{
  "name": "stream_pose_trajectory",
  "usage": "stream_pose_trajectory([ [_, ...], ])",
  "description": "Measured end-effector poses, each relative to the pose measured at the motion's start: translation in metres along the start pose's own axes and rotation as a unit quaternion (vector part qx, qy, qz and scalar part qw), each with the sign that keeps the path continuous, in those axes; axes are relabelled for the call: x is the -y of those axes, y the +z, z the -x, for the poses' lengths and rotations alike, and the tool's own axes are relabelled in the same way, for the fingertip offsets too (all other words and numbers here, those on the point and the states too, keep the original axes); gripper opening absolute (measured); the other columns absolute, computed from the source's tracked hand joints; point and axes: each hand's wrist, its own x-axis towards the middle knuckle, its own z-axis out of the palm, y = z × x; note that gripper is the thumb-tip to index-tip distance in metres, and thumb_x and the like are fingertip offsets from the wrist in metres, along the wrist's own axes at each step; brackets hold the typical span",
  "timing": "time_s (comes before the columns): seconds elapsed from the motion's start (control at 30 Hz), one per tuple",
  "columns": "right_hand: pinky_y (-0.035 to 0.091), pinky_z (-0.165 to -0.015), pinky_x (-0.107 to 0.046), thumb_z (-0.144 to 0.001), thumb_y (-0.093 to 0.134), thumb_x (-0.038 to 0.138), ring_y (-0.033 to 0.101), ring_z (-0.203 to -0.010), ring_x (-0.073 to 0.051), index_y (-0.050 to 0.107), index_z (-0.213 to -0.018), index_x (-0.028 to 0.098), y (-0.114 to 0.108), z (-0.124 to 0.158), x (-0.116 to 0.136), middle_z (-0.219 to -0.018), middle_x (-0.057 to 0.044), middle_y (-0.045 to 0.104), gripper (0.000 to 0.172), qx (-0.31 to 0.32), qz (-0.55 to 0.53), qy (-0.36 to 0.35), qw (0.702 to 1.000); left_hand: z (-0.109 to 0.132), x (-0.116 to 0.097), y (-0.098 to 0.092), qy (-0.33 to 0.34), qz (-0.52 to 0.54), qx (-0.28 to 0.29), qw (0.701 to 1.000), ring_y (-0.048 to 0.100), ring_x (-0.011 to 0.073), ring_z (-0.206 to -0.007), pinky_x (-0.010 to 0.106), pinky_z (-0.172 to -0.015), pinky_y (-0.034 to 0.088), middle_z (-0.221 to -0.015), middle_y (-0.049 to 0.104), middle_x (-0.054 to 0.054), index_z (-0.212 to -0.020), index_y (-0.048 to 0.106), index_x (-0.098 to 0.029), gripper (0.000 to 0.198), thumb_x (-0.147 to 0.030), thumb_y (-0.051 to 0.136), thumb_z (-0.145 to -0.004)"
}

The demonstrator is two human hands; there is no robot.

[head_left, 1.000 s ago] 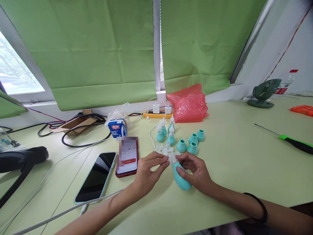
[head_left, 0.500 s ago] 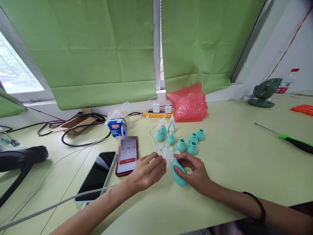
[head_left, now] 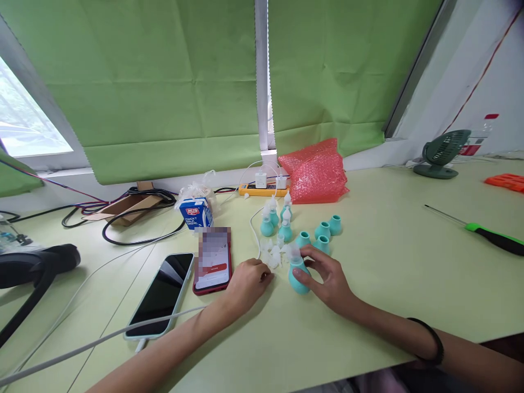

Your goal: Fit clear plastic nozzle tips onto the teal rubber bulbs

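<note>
My right hand (head_left: 327, 279) has its thumb and fingers round a teal squeeze bulb (head_left: 298, 278), which stands nearly upright with a clear plastic piece (head_left: 293, 253) at its neck. To its left, my left hand (head_left: 249, 285) rests low over the table with curled fingers; whatever they may hold is hidden. Small translucent plastic parts (head_left: 273, 254) lie in a loose heap just beyond both hands. Behind the heap stand several teal bulbs with clear pointed tips (head_left: 285, 232). Several open-necked teal bulbs (head_left: 322, 244) stand to the right of these.
Two phones (head_left: 213, 275) (head_left: 164, 297) lie at left, with a grey cable (head_left: 102, 337) passing by my left forearm. Farther back are a blue milk carton (head_left: 196, 214), an orange power strip (head_left: 262, 190) and red bubble wrap (head_left: 315, 177). A screwdriver (head_left: 487, 233) and a fan (head_left: 442, 155) are at right.
The bulb in my right hand has turned from tilted to nearly upright and moved slightly away from me. My left hand has drawn back from the bulb's clear piece and lowered toward the table.
</note>
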Motion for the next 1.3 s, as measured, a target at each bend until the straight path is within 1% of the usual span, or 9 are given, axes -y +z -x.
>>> stream_pose_trajectory([
  [0.17, 0.044, -0.075, -0.031, -0.076, 0.049, 0.019, 0.048, -0.083, -0.017, 0.049, -0.097, 0.020, 0.001, 0.003, 0.006, -0.085, -0.005, 0.047, 0.021, 0.067, 0.077, -0.083, 0.991, 0.000, -0.015, -0.021, -0.073, 0.085, -0.040, 0.993, 0.043, 0.0086, -0.043, 0.019, -0.044, 0.031, -0.047, 0.048, -0.002, -0.059, 0.051, -0.014, 0.032, -0.025, 0.035, -0.084],
  [0.37, 0.046, -0.066, -0.029, -0.071, 0.050, 0.013, 0.049, -0.079, -0.017, 0.047, -0.104, 0.018, 0.006, 0.011, 0.009, -0.082, -0.006, 0.050, 0.033, 0.127, 0.131, -0.200, 0.963, 0.004, -0.036, -0.031, -0.032, 0.138, 0.090, 0.986, 0.028, 0.0067, -0.041, 0.021, -0.042, 0.022, -0.045, 0.033, -0.006, -0.054, 0.041, -0.016, 0.032, -0.039, 0.046, -0.076],
  [0.57, 0.043, -0.058, -0.025, -0.073, 0.053, 0.024, 0.052, -0.064, -0.014, 0.048, -0.086, 0.019, 0.007, 0.011, 0.010, -0.070, -0.003, 0.054, 0.015, 0.112, 0.145, -0.166, 0.969, 0.008, -0.039, -0.024, -0.088, 0.262, 0.085, 0.957, 0.017, 0.0063, -0.042, 0.023, -0.042, 0.016, -0.043, 0.018, -0.007, -0.046, 0.029, -0.016, 0.042, -0.036, 0.036, -0.082],
  [0.77, 0.043, -0.058, -0.024, -0.079, 0.047, 0.025, 0.052, -0.061, -0.013, 0.051, -0.081, 0.018, 0.003, 0.010, 0.018, -0.069, -0.003, 0.056, 0.008, 0.198, 0.129, -0.127, 0.963, 0.007, -0.037, -0.019, -0.194, 0.575, 0.175, 0.775, 0.018, 0.0043, -0.037, 0.021, -0.038, 0.012, -0.040, 0.023, -0.007, -0.043, 0.027, -0.018, 0.047, -0.046, 0.038, -0.078],
  [0.9, 0.043, -0.060, -0.024, -0.079, 0.047, 0.019, 0.051, -0.065, -0.014, 0.049, -0.084, 0.018, 0.000, 0.012, 0.018, -0.069, -0.003, 0.055, 0.006, 0.203, 0.116, -0.211, 0.949, 0.001, -0.030, -0.020, -0.239, 0.667, 0.239, 0.664, 0.016, 0.0047, -0.030, 0.022, -0.035, 0.016, -0.031, 0.015, -0.008, -0.040, 0.021, -0.020, 0.049, -0.048, 0.029, -0.079],
  [0.97, 0.043, -0.058, -0.025, -0.076, 0.049, 0.016, 0.050, -0.064, -0.014, 0.046, -0.086, 0.019, -0.001, 0.013, 0.016, -0.068, -0.003, 0.054, 0.011, 0.174, 0.106, -0.249, 0.947, -0.002, -0.027, -0.021, -0.255, 0.639, 0.200, 0.698, 0.017, 0.0058, -0.031, 0.022, -0.035, 0.020, -0.032, 0.015, -0.008, -0.043, 0.023, -0.020, 0.048, -0.048, 0.021, -0.081],
  [1.03, 0.043, -0.055, -0.026, -0.073, 0.051, 0.014, 0.049, -0.062, -0.014, 0.045, -0.088, 0.019, -0.003, 0.013, 0.015, -0.068, -0.003, 0.052, 0.017, 0.119, 0.085, -0.255, 0.956, -0.003, -0.024, -0.020, -0.243, 0.516, 0.111, 0.814, 0.026, 0.0076, -0.035, 0.022, -0.038, 0.025, -0.038, 0.027, -0.006, -0.050, 0.033, -0.019, 0.044, -0.046, 0.024, -0.083],
  [1.13, 0.042, -0.055, -0.029, -0.073, 0.049, 0.015, 0.049, -0.063, -0.016, 0.046, -0.089, 0.018, -0.005, 0.012, 0.014, -0.069, -0.004, 0.050, 0.017, 0.054, 0.045, -0.255, 0.964, 0.000, -0.020, -0.013, -0.115, 0.192, 0.039, 0.974, 0.047, 0.0153, -0.062, 0.026, -0.053, 0.038, -0.068, 0.051, 0.003, -0.082, 0.051, -0.017, 0.024, -0.037, 0.038, -0.082],
  [1.3, 0.042, -0.063, -0.033, -0.076, 0.045, 0.014, 0.048, -0.074, -0.018, 0.048, -0.090, 0.018, -0.006, 0.008, 0.011, -0.077, -0.005, 0.050, 0.015, 0.035, 0.040, -0.205, 0.977, 0.007, -0.015, 0.001, 0.041, -0.110, 0.055, 0.992, 0.042, 0.0251, -0.091, 0.040, -0.072, 0.040, -0.105, 0.046, 0.012, -0.113, 0.043, -0.020, 0.031, -0.018, 0.036, -0.083],
])
